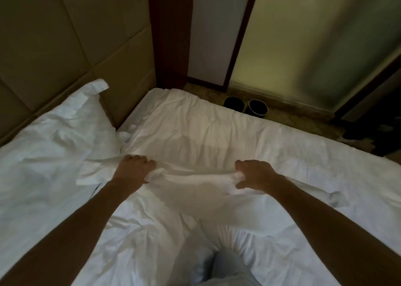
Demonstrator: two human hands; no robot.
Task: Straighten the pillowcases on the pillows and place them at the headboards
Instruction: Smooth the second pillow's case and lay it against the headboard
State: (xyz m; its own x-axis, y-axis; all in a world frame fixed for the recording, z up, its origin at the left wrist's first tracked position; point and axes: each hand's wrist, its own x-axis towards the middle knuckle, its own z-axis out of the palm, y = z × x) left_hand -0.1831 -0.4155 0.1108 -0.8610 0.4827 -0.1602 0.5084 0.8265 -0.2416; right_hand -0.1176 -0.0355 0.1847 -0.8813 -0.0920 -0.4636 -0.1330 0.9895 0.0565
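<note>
Dim walls and a dark wooden door frame back the scene, and at 10 o'clock we see a padded headboard (54,47) above a bed (325,173) in rumpled white sheets. At 9 o'clock one pillow (50,138) leans against the headboard, its case creased and a loose flap standing up at its top corner. Just beside it, at the centre, a second pillow (195,129) lies flat on the bed, its left end near the foot of the headboard.

Our left hand (135,168) has its fingers curled tight round a bunch of that pillow's pillowcase (191,178). The cloth runs taut across to our right hand (253,174), whose fingers pinch the other bunch the same way.

At 1 o'clock, on the floor past the bed's far edge, two dark round bins (258,107) stand side by side. We cannot tell what they hold.
</note>
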